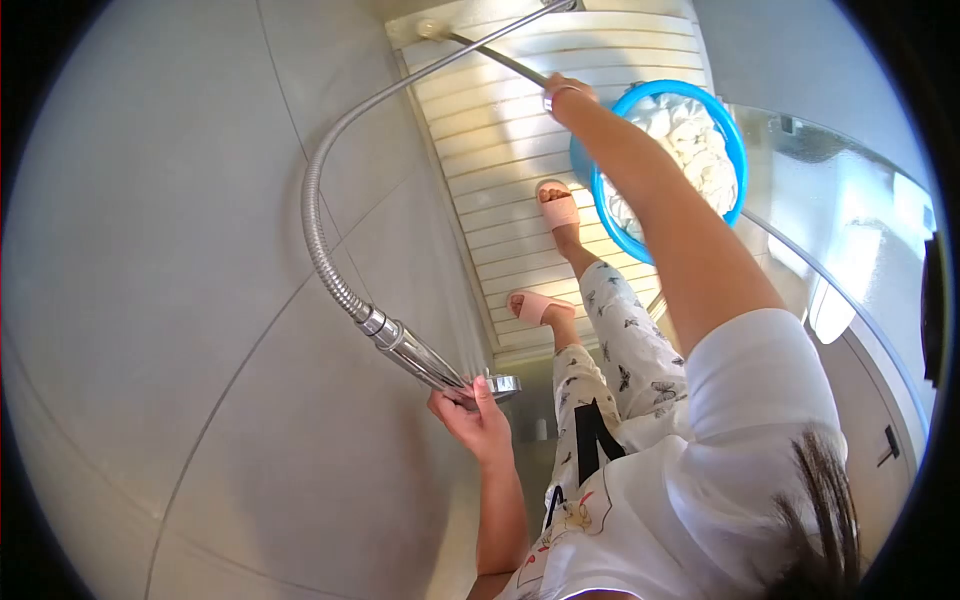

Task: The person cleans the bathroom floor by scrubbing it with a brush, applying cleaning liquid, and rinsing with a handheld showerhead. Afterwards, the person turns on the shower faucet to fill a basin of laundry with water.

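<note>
My left hand (478, 425) is closed round a chrome shower head (435, 370) near its spray end. Faint streaks of water run from it along the wall toward the floor. A ribbed metal hose (318, 215) curves up from its handle. Farther forward, my right hand (570, 88) grips the dark handle of a long-handled brush (505, 62). The brush's pale head rests at the far left corner of the slatted floor (490, 130), close to the wall; its bristles are hard to make out. The right forearm passes over part of a blue bucket's rim.
The blue bucket (742, 165), full of white cloth (690, 140), stands on the slats at the right. Grey wall tiles (200, 250) rise on the left. A curved glass panel (850, 190) borders the right side. My feet wear pink slippers (545, 305).
</note>
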A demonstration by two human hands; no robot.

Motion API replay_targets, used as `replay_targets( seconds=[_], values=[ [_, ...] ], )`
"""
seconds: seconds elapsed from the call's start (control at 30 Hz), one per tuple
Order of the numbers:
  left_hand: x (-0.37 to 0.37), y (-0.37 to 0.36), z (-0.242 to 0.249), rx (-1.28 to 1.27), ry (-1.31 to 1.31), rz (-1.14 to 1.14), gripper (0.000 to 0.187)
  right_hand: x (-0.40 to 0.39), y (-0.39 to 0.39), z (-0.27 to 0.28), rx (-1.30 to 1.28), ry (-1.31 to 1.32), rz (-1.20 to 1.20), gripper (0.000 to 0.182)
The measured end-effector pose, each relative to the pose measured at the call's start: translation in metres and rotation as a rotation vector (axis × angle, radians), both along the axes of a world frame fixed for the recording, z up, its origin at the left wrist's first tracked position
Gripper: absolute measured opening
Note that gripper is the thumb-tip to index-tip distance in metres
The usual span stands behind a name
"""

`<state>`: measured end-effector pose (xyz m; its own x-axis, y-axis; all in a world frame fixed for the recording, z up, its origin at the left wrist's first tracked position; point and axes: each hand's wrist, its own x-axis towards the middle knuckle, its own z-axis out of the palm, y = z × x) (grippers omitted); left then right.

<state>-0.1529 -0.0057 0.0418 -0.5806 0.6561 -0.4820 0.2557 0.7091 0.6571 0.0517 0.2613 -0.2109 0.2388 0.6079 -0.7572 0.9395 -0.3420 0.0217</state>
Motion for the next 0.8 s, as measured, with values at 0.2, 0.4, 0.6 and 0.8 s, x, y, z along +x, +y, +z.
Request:
replay_targets(
  seconds=[0.2, 0.4, 0.6, 0.8],
  values=[
    [-0.003, 0.005, 0.004, 0.068, 0.05, -0.039, 0.029, 0.059, -0.097, -0.048, -0.266, 0.059, 1.011, 0.022],
    [-0.006, 0.002, 0.009, 0.058, 0.023, -0.027, 0.033, -0.038, -0.229, -0.002, -0.447, 0.14, 0.195, 0.025],
    [-0.01, -0.02, 0.016, -0.095, 0.201, -0.105, 0.041, -0.026, -0.194, 0.009, -0.495, -0.015, 0.448, 0.029],
    [-0.008, -0.063, 0.034, -0.188, 0.219, -0.097, 0.042, 0.04, -0.033, 0.049, -0.291, -0.105, 0.514, 0.023]
  ],
)
